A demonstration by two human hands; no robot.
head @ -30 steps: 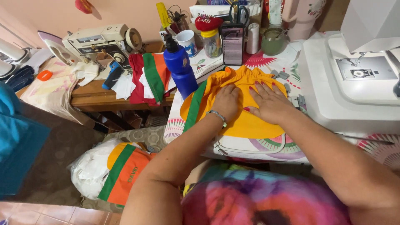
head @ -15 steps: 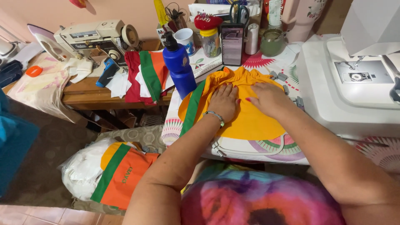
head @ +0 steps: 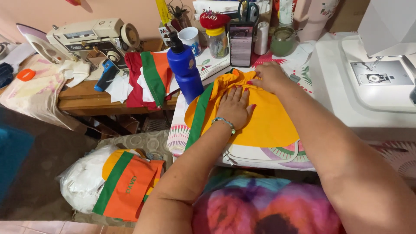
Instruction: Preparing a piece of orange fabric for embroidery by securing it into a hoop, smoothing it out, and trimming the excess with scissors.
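Yellow fabric piece (head: 268,121) with green band lies on the patterned surface (head: 242,158); left hand (head: 236,106) presses it flat, fingers spread, right hand (head: 268,77) pinches its far edge. Blue bottle (head: 185,69) just left; white sewing machine (head: 372,73) right.

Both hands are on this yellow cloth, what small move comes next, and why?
Probably sweep the right hand outward along the far edge while the left hand lies flat: the yellow cloth looks bunched near the green band, beside the blue bottle.
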